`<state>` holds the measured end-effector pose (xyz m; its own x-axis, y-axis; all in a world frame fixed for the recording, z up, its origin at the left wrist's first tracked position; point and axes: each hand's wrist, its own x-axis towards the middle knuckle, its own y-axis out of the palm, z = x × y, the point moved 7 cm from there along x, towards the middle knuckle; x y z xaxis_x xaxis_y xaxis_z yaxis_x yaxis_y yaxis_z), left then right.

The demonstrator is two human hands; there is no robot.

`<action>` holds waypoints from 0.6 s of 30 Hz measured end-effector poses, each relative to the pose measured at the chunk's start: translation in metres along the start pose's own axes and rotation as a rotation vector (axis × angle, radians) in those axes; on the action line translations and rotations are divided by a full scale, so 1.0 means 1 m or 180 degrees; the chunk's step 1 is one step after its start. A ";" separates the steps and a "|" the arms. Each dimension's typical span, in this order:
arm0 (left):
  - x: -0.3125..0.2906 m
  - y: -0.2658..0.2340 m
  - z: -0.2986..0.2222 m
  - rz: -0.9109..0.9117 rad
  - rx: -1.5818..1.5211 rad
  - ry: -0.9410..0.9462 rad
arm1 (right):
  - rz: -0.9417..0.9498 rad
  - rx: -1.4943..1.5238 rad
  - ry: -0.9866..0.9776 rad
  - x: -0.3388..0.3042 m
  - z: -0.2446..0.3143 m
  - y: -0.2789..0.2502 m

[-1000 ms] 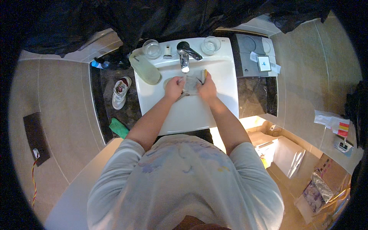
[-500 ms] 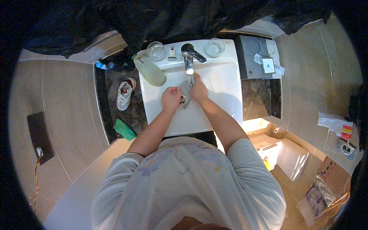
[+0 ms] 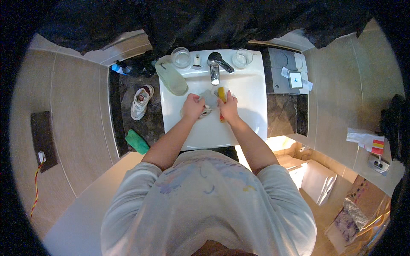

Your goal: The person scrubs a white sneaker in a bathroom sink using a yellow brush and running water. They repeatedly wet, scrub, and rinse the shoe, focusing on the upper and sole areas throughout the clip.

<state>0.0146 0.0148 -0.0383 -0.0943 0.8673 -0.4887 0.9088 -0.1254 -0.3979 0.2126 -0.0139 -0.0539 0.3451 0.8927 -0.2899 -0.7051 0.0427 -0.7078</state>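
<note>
My left hand (image 3: pixel 193 106) is closed on a grey-and-white shoe (image 3: pixel 208 96), held low in the white sink (image 3: pixel 200 136); my fingers hide part of it. My right hand (image 3: pixel 229 107) grips a yellow brush (image 3: pixel 221 93), its reddish end showing below the fingers. The brush is turned with its yellow back up, just right of the shoe; whether the two touch, I cannot tell. Above both hands stands the dark-handled faucet (image 3: pixel 215 73). A pale green insole (image 3: pixel 172 80) leans over the sink's left edge.
A white shoe (image 3: pixel 142 102) and a green cloth (image 3: pixel 136 141) lie on the dark left counter (image 3: pixel 128 87). Two clear glasses (image 3: pixel 181 58) flank the faucet. On the right counter sits a grey box (image 3: pixel 276 68) with a small white-faced device (image 3: pixel 295 80) on it.
My right hand has drawn back from under the faucet toward me, and the brush has turned so its yellow back shows. My left hand stays by the shoe, slightly farther right.
</note>
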 end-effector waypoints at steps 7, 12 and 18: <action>-0.001 -0.002 0.002 0.0064 -0.0047 -0.0005 | 0.0630 0.3882 0.1061 0.020 0.045 0.024; 0.004 0.004 0.015 0.0193 -0.0350 -0.0006 | 0.1215 0.3308 0.1160 0.035 0.047 0.039; 0.005 0.002 0.016 0.0302 -0.0239 0.0058 | -0.1243 0.0938 -0.1121 -0.004 0.096 -0.074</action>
<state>0.0096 0.0107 -0.0539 0.0002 0.8619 -0.5070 0.9413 -0.1713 -0.2909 0.2033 0.0224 0.0615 0.4226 0.8787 0.2221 -0.7268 0.4750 -0.4961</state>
